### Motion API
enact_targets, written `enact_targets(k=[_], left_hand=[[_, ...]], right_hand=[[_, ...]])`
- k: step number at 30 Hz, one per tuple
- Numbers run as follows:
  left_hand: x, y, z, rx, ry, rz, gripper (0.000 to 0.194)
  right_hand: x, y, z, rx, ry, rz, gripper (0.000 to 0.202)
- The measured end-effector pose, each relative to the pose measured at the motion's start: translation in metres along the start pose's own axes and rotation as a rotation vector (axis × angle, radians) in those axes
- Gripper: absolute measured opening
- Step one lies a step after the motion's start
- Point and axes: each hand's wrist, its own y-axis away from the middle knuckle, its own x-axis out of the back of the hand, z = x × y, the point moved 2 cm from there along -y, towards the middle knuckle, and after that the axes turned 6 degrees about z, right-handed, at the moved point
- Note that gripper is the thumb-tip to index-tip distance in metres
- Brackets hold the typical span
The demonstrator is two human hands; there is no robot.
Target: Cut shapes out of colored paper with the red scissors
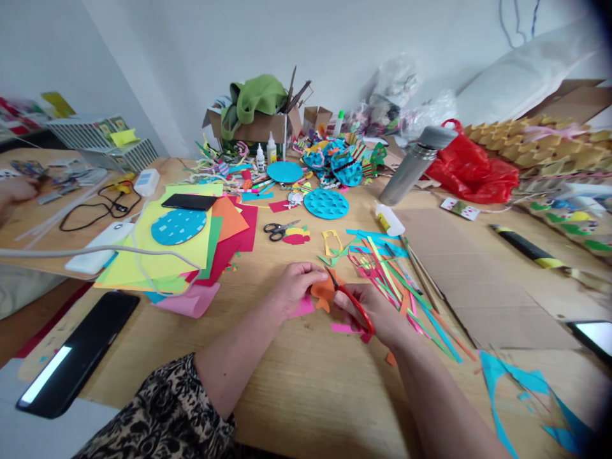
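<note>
Left hand (297, 288) pinching orange fish-like paper cutout (323, 292), right hand (377, 309) gripping red-handled scissors (352, 298), blades against the paper, pale wooden worktop (287, 382) below

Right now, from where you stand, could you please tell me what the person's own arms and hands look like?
The left arm wears a loose black-and-beige sleeve with a leafy pattern, leaving the lower forearm bare. The right arm shows no sleeve in view. The left hand and right hand are ungloved, with no watch visible.
</note>
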Motion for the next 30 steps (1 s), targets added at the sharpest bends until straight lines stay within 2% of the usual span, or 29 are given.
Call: enact_targets(k=[8,17,30], left_hand=[[0.000,0.000,0.002,-0.044,-0.031,0.024,0.024],[0.001,-0.001,0.003,-0.033,-0.053,-0.004,0.021],[0.003,0.000,0.007,0.001,-0.134,0.046,0.019]], right_hand=[[0.000,0.000,0.000,0.000,0.012,0.006,0.057],[0.002,0.001,-0.004,0.025,-0.009,-0.021,0.057],[0.002,0.004,-0.009,0.030,-0.005,-0.031,0.057]])
